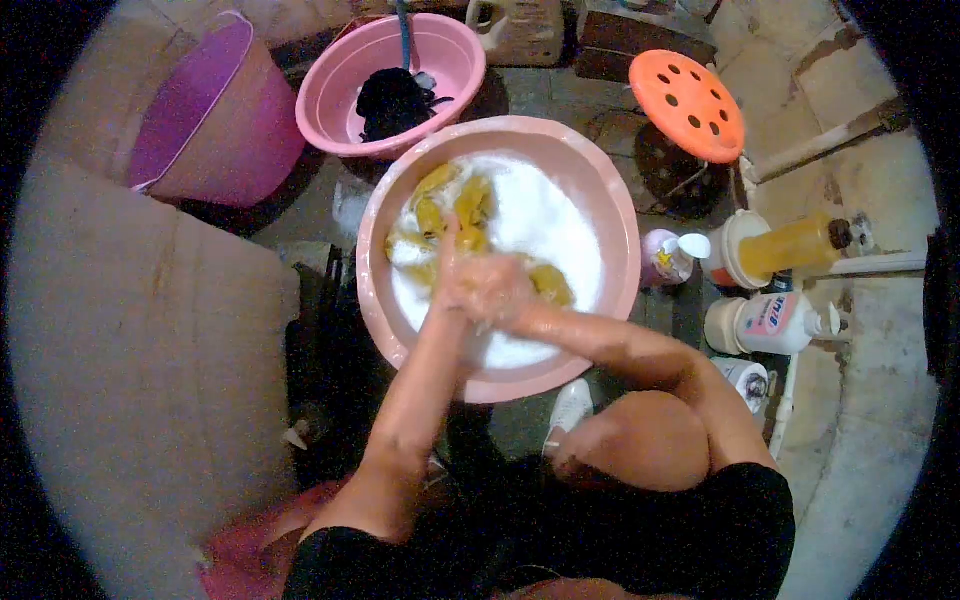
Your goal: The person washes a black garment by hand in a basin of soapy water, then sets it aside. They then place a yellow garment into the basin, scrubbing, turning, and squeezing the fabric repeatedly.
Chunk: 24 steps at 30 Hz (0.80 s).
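Note:
A large pink basin [620,215] stands on the floor, holding white suds [545,215] and a wet yellow cloth [475,200]. Over the basin's middle, my left hand [455,270] and my right hand [503,290] are together, touching the cloth. A finger or thumb of my left hand points up, away from me. The fingers of my right hand are blurred by motion, and what lies between the two hands is hidden.
A smaller pink basin [455,50] with black cloth [395,105] stands behind. A purple bucket [225,140] is at the left. An orange stool [690,105], a pump bottle [665,257], a yellow bottle [790,250] and a white bottle [775,322] stand at the right.

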Each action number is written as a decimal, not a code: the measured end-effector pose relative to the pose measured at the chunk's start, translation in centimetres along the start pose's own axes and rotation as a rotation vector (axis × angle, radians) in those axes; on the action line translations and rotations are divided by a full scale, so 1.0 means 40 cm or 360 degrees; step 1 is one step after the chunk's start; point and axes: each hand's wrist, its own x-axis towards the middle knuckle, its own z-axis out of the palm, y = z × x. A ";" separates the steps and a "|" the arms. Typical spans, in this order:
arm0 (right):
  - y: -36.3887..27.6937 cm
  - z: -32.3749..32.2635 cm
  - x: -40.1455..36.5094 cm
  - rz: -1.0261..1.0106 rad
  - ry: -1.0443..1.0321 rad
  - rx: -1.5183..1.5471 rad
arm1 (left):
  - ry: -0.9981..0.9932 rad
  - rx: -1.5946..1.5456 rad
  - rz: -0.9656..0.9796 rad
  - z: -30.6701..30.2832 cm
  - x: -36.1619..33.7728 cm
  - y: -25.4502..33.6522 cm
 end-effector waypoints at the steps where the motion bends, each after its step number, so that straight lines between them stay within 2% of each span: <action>1: 0.093 -0.003 0.002 0.0300 -0.0140 -0.0100 | 0.0007 0.0000 0.0008 0.016 0.002 -0.025; 2: 0.185 -0.005 0.005 0.0590 -0.0304 -0.0226 | 0.0242 0.0116 0.0138 0.035 0.021 -0.076; 4: 0.247 -0.056 0.043 0.1407 -0.0302 -0.0219 | 0.0711 0.0338 0.0386 0.073 0.047 -0.154; 5: 0.221 -0.052 0.035 0.1421 -0.0292 -0.0224 | 0.0729 0.0342 0.0299 0.119 0.027 -0.150; 6: 0.175 -0.050 0.035 0.1266 0.0019 -0.0212 | 0.0717 0.0325 0.0303 0.152 0.025 -0.139; 7: 0.119 -0.048 0.035 0.1093 0.0311 -0.0189 | 0.0908 0.0305 0.0366 0.175 0.019 -0.121; 8: 0.021 -0.058 0.042 0.1042 0.0194 -0.0078 | 0.1105 0.0289 0.0422 0.179 0.008 -0.094; 9: -0.056 -0.065 0.040 0.0999 0.0090 0.0039 | 0.0872 0.0481 0.0286 -0.013 0.022 -0.048; 10: -0.051 -0.040 0.016 0.1001 0.0093 0.0047 | 0.0877 0.0487 0.0285 -0.069 0.010 -0.019; 11: -0.061 -0.022 0.009 0.0524 0.0009 -0.0052 | 0.0673 0.0491 0.0217 -0.100 -0.006 0.002; 12: -0.048 -0.044 0.005 0.0509 -0.0111 -0.0133 | 0.0456 0.0497 0.0154 -0.125 0.001 0.009; 13: -0.075 -0.091 0.033 0.0488 -0.0230 -0.0213 | 0.0419 0.0547 0.0070 -0.103 0.017 -0.022; 14: 0.050 -0.092 0.048 0.0726 -0.0263 -0.0490 | 0.0379 0.0599 -0.0012 -0.081 0.033 -0.053; 15: 0.194 -0.086 0.049 0.0976 -0.0297 -0.0764 | 0.0693 0.0490 0.0113 0.069 0.017 -0.120; 16: 0.214 -0.107 0.043 0.1033 -0.0260 -0.0694 | 0.1000 0.0377 0.0241 0.160 0.006 -0.149; 17: 0.233 -0.130 0.038 0.1088 -0.0221 -0.0625 | 0.0991 0.0384 0.0231 0.168 0.003 -0.128; 18: 0.225 -0.158 0.053 0.1088 -0.0219 -0.0649 | 0.0904 0.0958 0.0167 0.167 0.007 -0.091; 20: 0.205 -0.187 0.058 0.1017 0.0256 -0.0171 | 0.0717 0.2080 0.0028 0.166 -0.020 -0.018; 21: 0.235 -0.206 0.059 0.1273 0.0163 0.0478 | 0.0770 0.2785 -0.0107 0.197 -0.029 0.031; 22: 0.225 -0.215 0.067 0.1270 0.0165 0.0479 | 0.0770 0.2788 -0.0105 0.223 -0.040 0.069; 24: 0.152 -0.267 0.089 0.0732 -0.0363 0.0525 | 0.1030 0.3795 0.0493 0.274 -0.062 0.109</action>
